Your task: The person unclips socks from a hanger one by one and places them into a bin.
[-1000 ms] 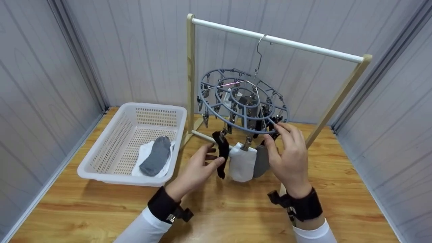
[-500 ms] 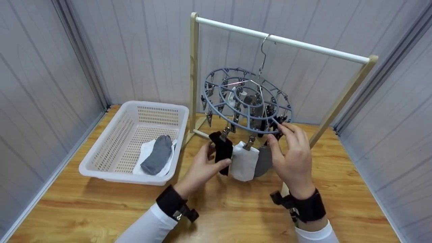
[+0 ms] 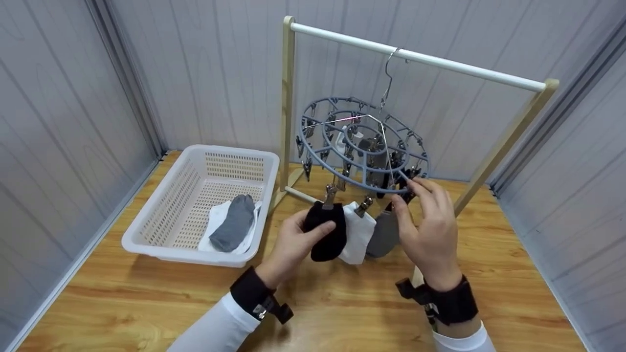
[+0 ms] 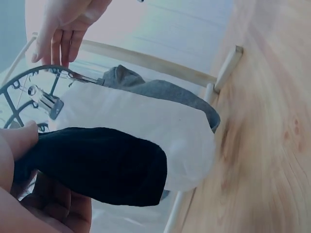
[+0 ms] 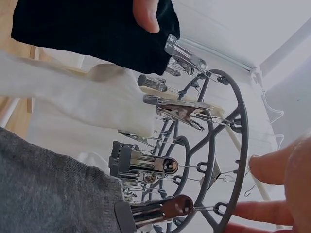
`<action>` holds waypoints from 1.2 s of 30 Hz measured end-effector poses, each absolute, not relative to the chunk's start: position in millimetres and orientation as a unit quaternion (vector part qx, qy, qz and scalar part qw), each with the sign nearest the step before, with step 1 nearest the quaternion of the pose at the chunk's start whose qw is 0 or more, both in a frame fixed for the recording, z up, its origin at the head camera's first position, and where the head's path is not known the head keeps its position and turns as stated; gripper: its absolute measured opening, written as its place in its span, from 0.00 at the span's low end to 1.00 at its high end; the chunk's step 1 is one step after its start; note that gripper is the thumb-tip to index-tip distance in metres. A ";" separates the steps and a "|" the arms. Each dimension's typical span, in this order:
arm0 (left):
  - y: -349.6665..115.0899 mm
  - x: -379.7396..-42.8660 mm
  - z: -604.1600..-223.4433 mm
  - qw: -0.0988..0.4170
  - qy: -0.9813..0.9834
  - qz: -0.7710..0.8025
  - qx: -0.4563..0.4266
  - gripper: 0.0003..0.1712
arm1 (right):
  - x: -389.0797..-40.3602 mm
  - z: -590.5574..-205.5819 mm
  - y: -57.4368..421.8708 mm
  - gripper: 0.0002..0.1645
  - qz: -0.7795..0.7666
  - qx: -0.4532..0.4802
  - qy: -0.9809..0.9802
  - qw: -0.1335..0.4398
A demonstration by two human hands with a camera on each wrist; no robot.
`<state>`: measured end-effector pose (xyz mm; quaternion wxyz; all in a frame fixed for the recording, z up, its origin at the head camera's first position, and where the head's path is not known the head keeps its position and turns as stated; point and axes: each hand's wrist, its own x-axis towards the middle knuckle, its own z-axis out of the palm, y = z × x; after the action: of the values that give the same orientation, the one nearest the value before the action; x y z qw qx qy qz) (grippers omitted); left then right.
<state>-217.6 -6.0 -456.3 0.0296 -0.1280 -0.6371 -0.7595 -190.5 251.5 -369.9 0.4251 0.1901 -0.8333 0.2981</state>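
Observation:
In the head view my left hand (image 3: 292, 240) pinches a black sock (image 3: 332, 244), thumb in front and fingers behind. A metal clip (image 3: 330, 196) grips the sock's upper edge. My right hand (image 3: 433, 227) holds the near right rim of a round blue-grey clip hanger (image 3: 364, 182), which hangs tilted. In the right wrist view the thumb (image 5: 272, 167) lies at the rim and other fingers pass behind it. Beside the black sock hang a white sock (image 3: 358, 239) and a grey sock (image 3: 384, 237). Further socks hang deeper in, partly hidden.
A white plastic basket (image 3: 142, 244) stands left on the wooden table, with a grey sock (image 3: 234, 225) lying over white fabric (image 3: 215, 217). The hanger hooks over the white bar (image 3: 440, 62) of a wooden-legged rack. Pale panelled walls close in the back and sides.
The black sock has turned from nearly edge-on to broadside in my left hand. My right hand stays at the hanger's rim. The whole head view has shifted slightly.

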 end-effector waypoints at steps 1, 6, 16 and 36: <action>-5.2 -216.0 -455.2 0.028 -0.634 -0.762 -0.131 0.15 | -189.5 -369.6 250.9 0.25 0.297 0.194 -0.832 0.428; -2.3 -210.5 -451.5 0.019 -0.624 -0.770 -0.131 0.11 | -185.6 -368.6 245.3 0.23 0.307 0.228 -0.805 0.454; 1.7 -201.8 -449.1 -0.014 -0.636 -0.754 -0.164 0.12 | -184.0 -369.5 232.8 0.18 0.325 0.278 -0.735 0.525; 6.7 -184.5 -438.3 -0.036 -0.675 -0.702 -0.224 0.15 | -185.1 -395.3 212.7 0.21 0.370 0.294 -0.807 0.353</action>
<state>-184.5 6.7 -438.3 -0.0364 -0.2244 -0.6753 -0.7016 -185.1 212.7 -395.3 0.3533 0.2943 -0.8074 0.3698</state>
